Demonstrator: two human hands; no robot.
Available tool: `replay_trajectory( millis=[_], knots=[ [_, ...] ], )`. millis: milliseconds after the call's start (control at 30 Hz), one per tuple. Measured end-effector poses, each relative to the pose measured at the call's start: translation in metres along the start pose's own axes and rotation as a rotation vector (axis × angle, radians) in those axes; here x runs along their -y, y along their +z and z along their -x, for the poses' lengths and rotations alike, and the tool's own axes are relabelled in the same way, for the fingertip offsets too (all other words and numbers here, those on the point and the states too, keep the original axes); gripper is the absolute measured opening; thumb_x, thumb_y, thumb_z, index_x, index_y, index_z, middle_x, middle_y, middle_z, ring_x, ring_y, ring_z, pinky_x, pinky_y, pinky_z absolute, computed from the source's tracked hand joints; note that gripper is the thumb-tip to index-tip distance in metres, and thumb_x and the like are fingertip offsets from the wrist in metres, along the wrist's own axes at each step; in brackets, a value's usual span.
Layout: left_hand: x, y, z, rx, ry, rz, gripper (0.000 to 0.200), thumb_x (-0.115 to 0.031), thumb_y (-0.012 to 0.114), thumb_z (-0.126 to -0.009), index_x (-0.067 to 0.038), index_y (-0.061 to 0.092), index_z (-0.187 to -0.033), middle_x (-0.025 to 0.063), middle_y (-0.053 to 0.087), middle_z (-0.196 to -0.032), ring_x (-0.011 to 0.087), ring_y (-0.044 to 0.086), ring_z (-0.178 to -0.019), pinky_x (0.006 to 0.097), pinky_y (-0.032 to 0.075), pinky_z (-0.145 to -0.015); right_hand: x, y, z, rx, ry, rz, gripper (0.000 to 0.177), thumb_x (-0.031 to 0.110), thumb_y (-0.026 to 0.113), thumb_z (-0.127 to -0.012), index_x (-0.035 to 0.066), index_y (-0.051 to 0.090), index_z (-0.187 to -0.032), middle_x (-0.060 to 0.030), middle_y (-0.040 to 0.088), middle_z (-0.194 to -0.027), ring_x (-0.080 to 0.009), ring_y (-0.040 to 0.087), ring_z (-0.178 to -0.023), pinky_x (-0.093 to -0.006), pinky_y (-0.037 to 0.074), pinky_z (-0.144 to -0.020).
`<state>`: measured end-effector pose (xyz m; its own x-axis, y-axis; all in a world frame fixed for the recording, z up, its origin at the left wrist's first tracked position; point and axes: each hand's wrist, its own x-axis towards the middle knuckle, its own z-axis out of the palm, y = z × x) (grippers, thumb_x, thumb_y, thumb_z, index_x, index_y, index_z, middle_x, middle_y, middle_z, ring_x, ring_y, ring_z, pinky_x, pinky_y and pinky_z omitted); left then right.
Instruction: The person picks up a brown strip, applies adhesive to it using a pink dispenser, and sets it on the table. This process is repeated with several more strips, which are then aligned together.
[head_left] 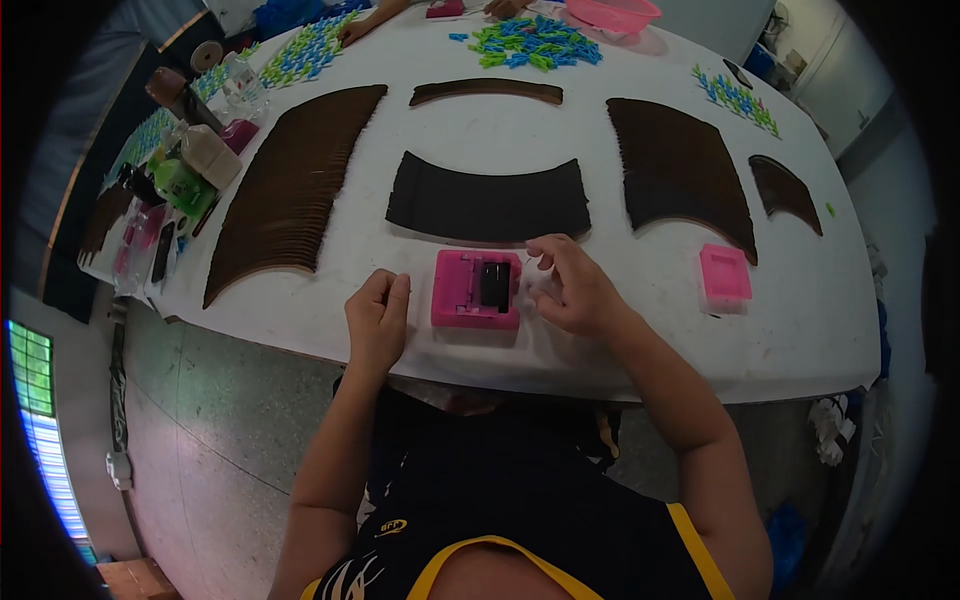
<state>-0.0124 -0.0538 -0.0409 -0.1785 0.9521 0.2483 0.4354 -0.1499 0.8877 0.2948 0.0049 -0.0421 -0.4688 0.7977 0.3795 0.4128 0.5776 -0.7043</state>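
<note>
A pink block-shaped fixture (pixel 449 305) rests near the table's front edge, with a black rectangular piece (pixel 495 285) lying in its right half. My left hand (pixel 378 318) is just left of the fixture, fingers curled in and thumb pressed against them; anything inside is hidden. On the other side, my right hand (pixel 578 288) hovers close to the fixture's right edge, its fingers bent but apart, with nothing I can make out between them. Beyond both hands lies a curved row of dark strips (pixel 487 198).
More dark strip rows lie left (pixel 290 190) and right (pixel 685 170). A pink square block (pixel 725 275) sits at right. Bottles (pixel 185 185) crowd the left edge. Blue and green clips (pixel 535 43) are heaped at the back, near another person's hand (pixel 352 33).
</note>
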Motion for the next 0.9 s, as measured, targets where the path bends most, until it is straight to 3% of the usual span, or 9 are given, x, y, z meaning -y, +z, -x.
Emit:
replay_trajectory(
  millis=[67, 200, 333, 433, 500, 700, 900],
  knots=[
    [0.008, 0.006, 0.001, -0.050, 0.038, -0.039, 0.026, -0.018, 0.065, -0.105, 0.003, 0.062, -0.090, 0.0030, 0.056, -0.070, 0.0087, 0.049, -0.068, 0.0308, 0.045, -0.063, 0.002, -0.002, 0.001, 0.094, 0.038, -0.041, 0.076, 0.019, 0.079, -0.082, 0.006, 0.045, -0.149, -0.0179, 0.057, -0.135, -0.0329, 0.063, -0.116, -0.0428, 0.056, -0.097],
    [0.015, 0.015, 0.006, -0.078, -0.004, -0.061, 0.018, -0.015, 0.069, -0.101, 0.001, 0.063, -0.094, 0.0065, 0.059, -0.071, 0.0140, 0.055, -0.065, 0.0319, 0.048, -0.064, 0.005, 0.001, 0.002, 0.104, -0.057, -0.009, 0.089, 0.028, 0.084, -0.079, 0.004, 0.040, -0.153, -0.0218, 0.050, -0.145, -0.0377, 0.056, -0.127, -0.0462, 0.051, -0.106],
    [-0.004, 0.013, 0.005, -0.029, 0.123, -0.361, 0.012, -0.015, 0.070, -0.092, -0.005, 0.067, -0.098, 0.0153, 0.067, -0.080, 0.0345, 0.067, -0.073, 0.0434, 0.053, -0.067, 0.005, 0.012, -0.001, 0.098, -0.191, 0.177, 0.110, 0.041, 0.094, -0.070, -0.001, 0.037, -0.154, -0.0262, 0.048, -0.148, -0.0437, 0.050, -0.135, -0.0513, 0.044, -0.115],
    [0.004, 0.014, 0.007, -0.103, 0.178, -0.382, 0.017, -0.015, 0.072, -0.090, -0.004, 0.067, -0.102, 0.0140, 0.067, -0.079, 0.0318, 0.067, -0.070, 0.0419, 0.052, -0.065, -0.001, 0.020, 0.000, 0.137, -0.224, 0.229, 0.113, 0.040, 0.095, -0.068, 0.000, 0.037, -0.155, -0.0258, 0.048, -0.149, -0.0435, 0.050, -0.135, -0.0515, 0.043, -0.115],
    [0.005, 0.014, 0.007, -0.058, 0.187, -0.339, 0.016, -0.016, 0.072, -0.091, -0.005, 0.068, -0.101, 0.0137, 0.069, -0.081, 0.0332, 0.069, -0.074, 0.0432, 0.053, -0.068, -0.003, 0.021, 0.001, 0.123, -0.090, 0.197, 0.116, 0.041, 0.096, -0.065, 0.000, 0.036, -0.156, -0.0255, 0.048, -0.149, -0.0438, 0.050, -0.135, -0.0517, 0.042, -0.116],
    [0.006, 0.012, 0.011, -0.065, 0.168, -0.291, 0.017, -0.016, 0.070, -0.091, -0.004, 0.068, -0.102, 0.0137, 0.070, -0.083, 0.0333, 0.069, -0.074, 0.0438, 0.054, -0.069, 0.003, 0.019, 0.001, 0.166, -0.100, 0.319, 0.118, 0.039, 0.097, -0.064, 0.000, 0.035, -0.156, -0.0258, 0.047, -0.150, -0.0444, 0.048, -0.138, -0.0515, 0.040, -0.118],
    [0.010, 0.009, 0.009, -0.071, 0.216, -0.239, 0.014, -0.005, 0.071, -0.088, -0.002, 0.068, -0.101, 0.0142, 0.068, -0.082, 0.0314, 0.068, -0.071, 0.0398, 0.053, -0.064, 0.003, 0.021, 0.005, 0.144, -0.076, 0.326, 0.121, 0.035, 0.097, -0.062, 0.002, 0.033, -0.158, -0.0249, 0.047, -0.152, -0.0440, 0.047, -0.141, -0.0510, 0.038, -0.121]
  ],
)
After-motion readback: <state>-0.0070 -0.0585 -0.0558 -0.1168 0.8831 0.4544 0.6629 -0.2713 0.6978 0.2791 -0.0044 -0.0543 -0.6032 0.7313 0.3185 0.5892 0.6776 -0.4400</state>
